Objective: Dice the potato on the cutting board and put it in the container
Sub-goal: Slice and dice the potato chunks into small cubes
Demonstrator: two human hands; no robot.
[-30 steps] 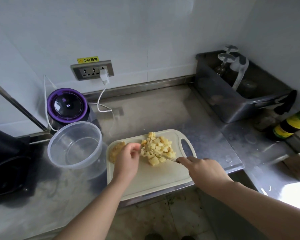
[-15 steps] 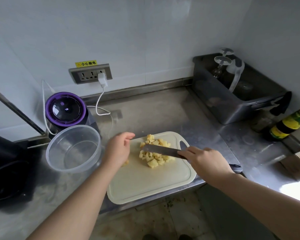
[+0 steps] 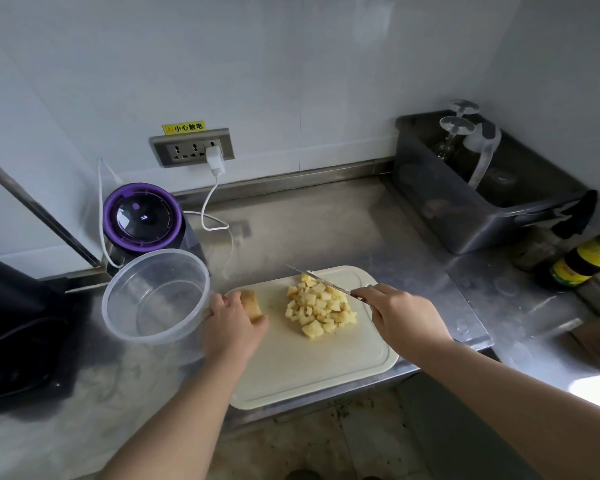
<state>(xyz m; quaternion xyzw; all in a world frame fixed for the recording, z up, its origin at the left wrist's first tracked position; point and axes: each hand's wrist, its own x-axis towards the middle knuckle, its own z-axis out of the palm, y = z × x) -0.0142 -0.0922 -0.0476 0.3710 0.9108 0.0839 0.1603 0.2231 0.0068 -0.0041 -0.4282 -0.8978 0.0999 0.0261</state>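
The left hand is now sitting lower at the cutting board's left edge, where half a second ago it was hovering higher with its fingers spread. Its fingers and thumb are curling around 1 uncut chunk of potato, which is resting on the board, and the hand's outer side is touching or nearly touching the container rim. The right hand is gripping the knife handle with its fingers wrapped tight. The blade, earlier lying across the pile, is now slanting along its far side with the tip pointing away and to the left. The diced potato is sitting heaped mid-board as before, with no pieces in the clear container, which is standing on the steel counter just left of the board, in front of the purple blender.
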